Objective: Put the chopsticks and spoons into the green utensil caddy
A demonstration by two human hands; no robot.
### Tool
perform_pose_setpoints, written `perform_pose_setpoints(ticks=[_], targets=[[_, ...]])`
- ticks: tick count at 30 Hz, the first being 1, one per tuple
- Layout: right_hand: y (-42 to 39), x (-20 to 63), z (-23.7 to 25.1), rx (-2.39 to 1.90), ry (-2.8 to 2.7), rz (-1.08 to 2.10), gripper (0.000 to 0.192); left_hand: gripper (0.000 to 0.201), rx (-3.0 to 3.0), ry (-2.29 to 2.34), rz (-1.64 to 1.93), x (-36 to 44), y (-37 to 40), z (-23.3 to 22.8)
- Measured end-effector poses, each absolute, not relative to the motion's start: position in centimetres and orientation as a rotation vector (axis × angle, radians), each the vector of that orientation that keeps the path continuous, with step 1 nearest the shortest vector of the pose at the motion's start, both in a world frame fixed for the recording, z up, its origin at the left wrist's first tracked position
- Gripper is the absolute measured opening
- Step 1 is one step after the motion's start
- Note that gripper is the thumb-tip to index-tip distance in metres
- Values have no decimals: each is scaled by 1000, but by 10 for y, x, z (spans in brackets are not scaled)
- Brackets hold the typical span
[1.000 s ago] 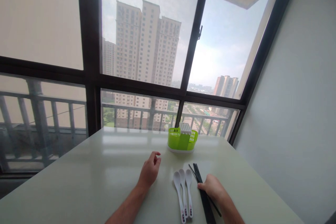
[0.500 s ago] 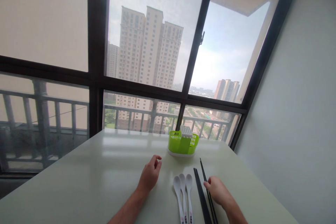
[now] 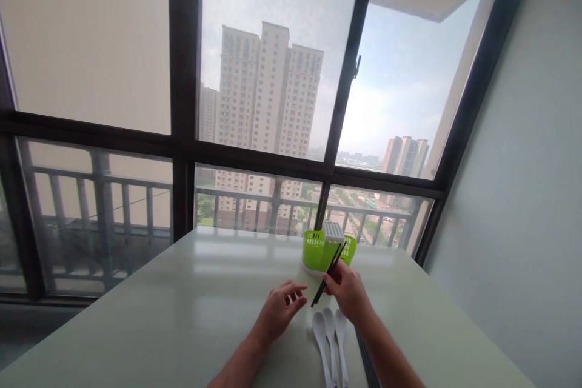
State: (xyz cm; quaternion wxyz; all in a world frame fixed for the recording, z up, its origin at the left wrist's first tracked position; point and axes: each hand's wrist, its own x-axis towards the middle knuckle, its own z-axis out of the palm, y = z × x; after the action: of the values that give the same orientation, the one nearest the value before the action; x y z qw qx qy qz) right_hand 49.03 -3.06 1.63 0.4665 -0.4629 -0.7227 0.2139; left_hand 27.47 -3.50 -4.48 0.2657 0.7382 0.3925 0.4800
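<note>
The right hand pinches a pair of black chopsticks about their middle, fingers closed around them, and holds them slanted in the air, upper tips just in front of the green cutlery basket at the far side of the table, lower ends pointing toward the left hand. That hand holds nothing: its fingers are loosely spread and slightly curled, hovering low over the tabletop just left of the chopsticks' lower tips. The chopsticks look thin, stiff and very light, probably smooth plastic or lacquer, so they may slide against each other or slip out of a loose pinch; a hold near the middle or the thicker end, with both sticks pressed together, should keep them aligned. More black chopsticks lie on the table at the near edge, partly hidden by the right forearm, and three white spoons lie side by side just left of them. These look rigid and light too, possibly brittle if dropped. The table is pale, glossy and flat, likely slick under small utensils. Beyond it a large dark-framed window shows a balcony railing and high-rise blocks; a plain pale wall closes the right side.
</note>
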Motion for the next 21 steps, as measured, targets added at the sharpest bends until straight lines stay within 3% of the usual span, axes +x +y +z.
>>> perform_pose_setpoints(ticks=[9,21], targets=[[-4,443,7,-1096,-1966,569,3,19,1981,1207,1160,273,-18,-57],[-5,445,-5,-1112,-1993,776,8,22,2003,1274,1049,275,-16,-66]])
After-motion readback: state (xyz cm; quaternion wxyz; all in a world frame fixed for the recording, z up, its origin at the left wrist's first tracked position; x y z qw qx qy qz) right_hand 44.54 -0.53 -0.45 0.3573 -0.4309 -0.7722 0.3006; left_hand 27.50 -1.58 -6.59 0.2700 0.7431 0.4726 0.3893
